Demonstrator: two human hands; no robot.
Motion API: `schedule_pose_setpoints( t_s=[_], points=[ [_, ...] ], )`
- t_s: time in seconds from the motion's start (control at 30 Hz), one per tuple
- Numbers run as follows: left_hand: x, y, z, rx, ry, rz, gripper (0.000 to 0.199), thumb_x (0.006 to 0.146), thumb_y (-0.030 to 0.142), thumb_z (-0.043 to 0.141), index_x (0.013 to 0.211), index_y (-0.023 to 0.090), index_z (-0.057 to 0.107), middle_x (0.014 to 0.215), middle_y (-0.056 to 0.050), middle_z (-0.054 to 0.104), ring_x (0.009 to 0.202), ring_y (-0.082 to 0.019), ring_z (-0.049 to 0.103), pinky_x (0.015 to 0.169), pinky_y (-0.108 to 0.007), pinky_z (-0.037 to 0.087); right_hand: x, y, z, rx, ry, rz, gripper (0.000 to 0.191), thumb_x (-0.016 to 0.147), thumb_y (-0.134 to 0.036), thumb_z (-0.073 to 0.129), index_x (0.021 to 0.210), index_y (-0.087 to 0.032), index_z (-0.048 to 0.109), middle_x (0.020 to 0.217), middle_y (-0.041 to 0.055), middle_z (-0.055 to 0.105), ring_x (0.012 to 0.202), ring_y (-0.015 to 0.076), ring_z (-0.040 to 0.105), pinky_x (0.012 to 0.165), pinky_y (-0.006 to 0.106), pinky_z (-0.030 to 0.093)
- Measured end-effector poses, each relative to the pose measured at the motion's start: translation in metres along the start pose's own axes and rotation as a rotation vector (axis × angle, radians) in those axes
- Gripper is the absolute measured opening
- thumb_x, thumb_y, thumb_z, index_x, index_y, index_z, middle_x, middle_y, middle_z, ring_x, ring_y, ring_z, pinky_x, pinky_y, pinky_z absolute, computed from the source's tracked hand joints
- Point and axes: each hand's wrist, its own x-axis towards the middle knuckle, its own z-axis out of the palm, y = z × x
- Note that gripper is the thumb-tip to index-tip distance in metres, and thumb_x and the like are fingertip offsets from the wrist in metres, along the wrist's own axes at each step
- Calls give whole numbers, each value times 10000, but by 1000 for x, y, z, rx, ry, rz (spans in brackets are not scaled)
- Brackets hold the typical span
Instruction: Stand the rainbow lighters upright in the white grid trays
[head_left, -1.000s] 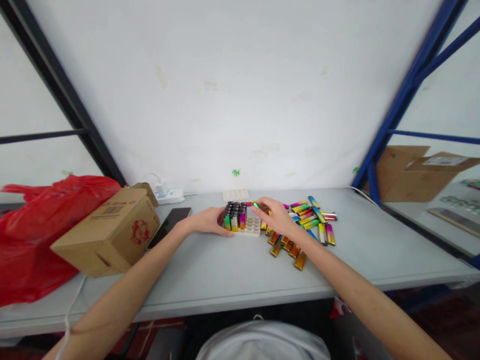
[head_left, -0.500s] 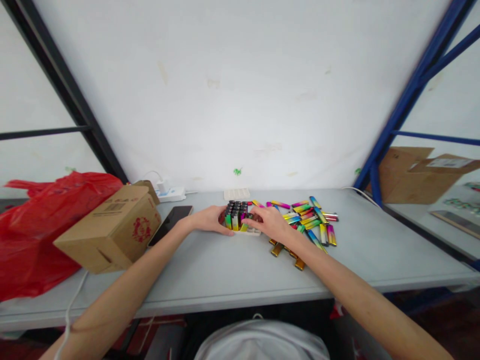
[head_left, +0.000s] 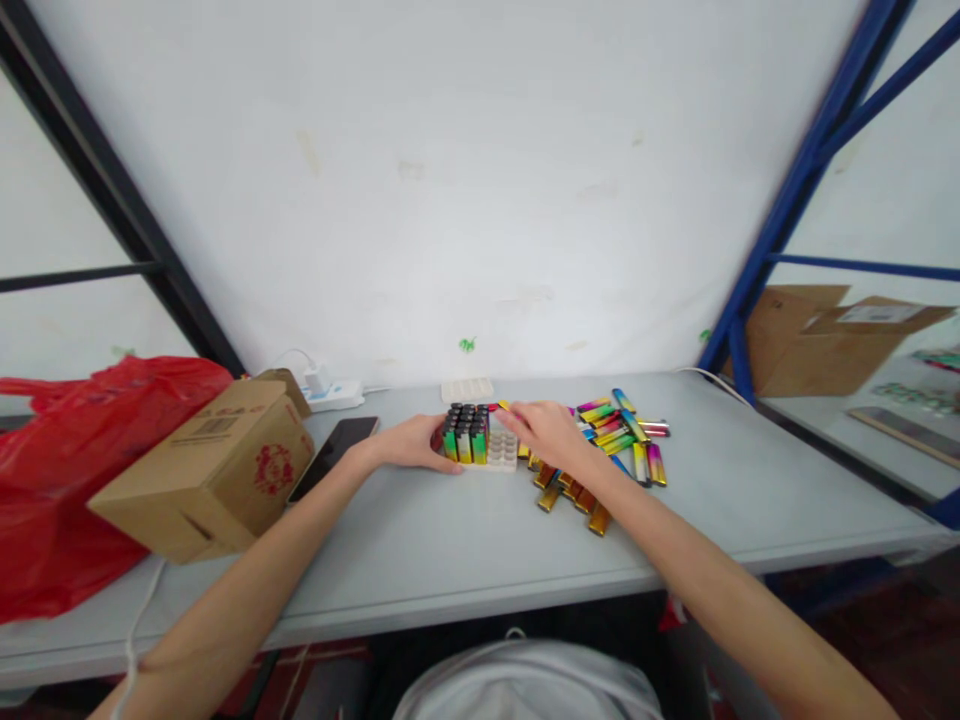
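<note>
A white tray (head_left: 502,452) with round holes stands on the table, its left part filled with several upright lighters (head_left: 466,435) with black tops and shiny coloured bodies. My left hand (head_left: 420,442) is curved around the tray's left end, its thumb at the front corner and its other fingers partly hidden behind the lighters. Over the tray's bare right part, my right hand (head_left: 544,432) has its fingers closed near a yellow and red lighter at the back; its fingertips are partly hidden. Loose colourful lighters (head_left: 619,432) and gold ones (head_left: 574,492) lie in a pile to the right.
At the left are a red plastic bag (head_left: 90,470), a cardboard box (head_left: 217,465), a dark phone (head_left: 337,455) and a power strip (head_left: 334,396). Another white tray (head_left: 466,388) lies by the wall. An open carton (head_left: 810,345) stands beyond the blue frame (head_left: 780,220).
My right hand has moved from the front of the lighters to the back right, uncovering the tray's holes. Another lighter stands upright in the front row. The view has shifted slightly.
</note>
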Motion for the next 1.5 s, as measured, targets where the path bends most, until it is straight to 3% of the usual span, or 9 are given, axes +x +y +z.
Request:
schedule_pose_setpoints(
  t_s=[0.2, 0.33, 0.47, 0.7, 0.97, 1.07, 1.2, 1.37, 1.5],
  points=[
    [-1, 2, -1, 26, 8, -33, 706, 621, 720, 769, 1074, 204, 605, 875, -12, 655, 752, -208, 600, 634, -286, 440, -5, 76, -39, -314, -21, 413, 318, 1054, -373, 451, 1168, -168, 665, 1117, 183, 694, 1042, 269, 663, 882, 320, 448],
    [-1, 3, -1, 24, 3, -29, 712, 628, 716, 771, 1091, 203, 600, 893, -18, 663, 773, -215, 611, 652, -289, 444, -19, 128, -51, -400, -86, 724, 518, 1020, -513, 468, 1316, -114, 614, 1247, 264, 631, 1202, 373, 608, 964, 438, 463],
    [-1, 2, -1, 36, -3, -12, 754, 643, 727, 761, 1145, 189, 594, 936, -33, 673, 795, -223, 615, 662, -296, 448, -24, 154, -50, -370, -146, 813, 494, 1025, -465, 459, 1345, -116, 600, 1258, 251, 649, 1232, 357, 608, 973, 448, 480],
    [-1, 3, -1, 51, -5, -19, 771, 641, 743, 756, 1152, 186, 600, 932, -38, 683, 801, -234, 627, 656, -300, 448, -15, 162, -40, -361, -156, 849, 361, 961, -311, 581, 1245, -107, 674, 1214, 253, 667, 1158, 351, 660, 928, 439, 508],
    [-2, 5, -2, 35, 1, -24, 734, 626, 725, 766, 1110, 195, 614, 906, -19, 672, 789, -222, 622, 647, -286, 445, -7, 147, -39, -215, 92, 537, 383, 898, -120, 525, 1268, -93, 616, 1218, 214, 598, 1080, 273, 659, 959, 359, 489],
    [-3, 8, -3, 44, 3, -20, 708, 632, 720, 766, 1083, 195, 619, 886, -14, 660, 779, -214, 610, 636, -279, 431, 0, 123, -31, 102, 187, 356, 276, 891, -229, 551, 1154, -153, 589, 1061, 125, 673, 944, 240, 656, 870, 360, 508],
    [-3, 9, -2, 18, 1, -17, 727, 631, 717, 769, 1120, 198, 627, 914, -17, 672, 781, -212, 607, 641, -279, 432, 3, 79, -13, 447, 45, 249, 291, 953, -446, 504, 1146, -229, 513, 760, -28, 640, 626, 163, 552, 653, 288, 449],
    [-2, 6, -1, -15, 6, 7, 776, 638, 716, 769, 1204, 206, 618, 904, -9, 684, 773, -214, 618, 642, -281, 436, 3, 37, 0, 415, 126, 166, 465, 968, -621, 453, 737, -218, 482, 625, -42, 471, 613, 141, 439, 588, 264, 324],
    [-2, 4, 0, -12, 11, 0, 776, 628, 709, 781, 1197, 203, 627, 926, -16, 697, 775, -215, 627, 644, -284, 438, 1, 24, 3, 446, 150, 191, 571, 941, -679, 454, 608, -223, 370, 566, -50, 327, 563, 117, 328, 542, 272, 238]
  ],
)
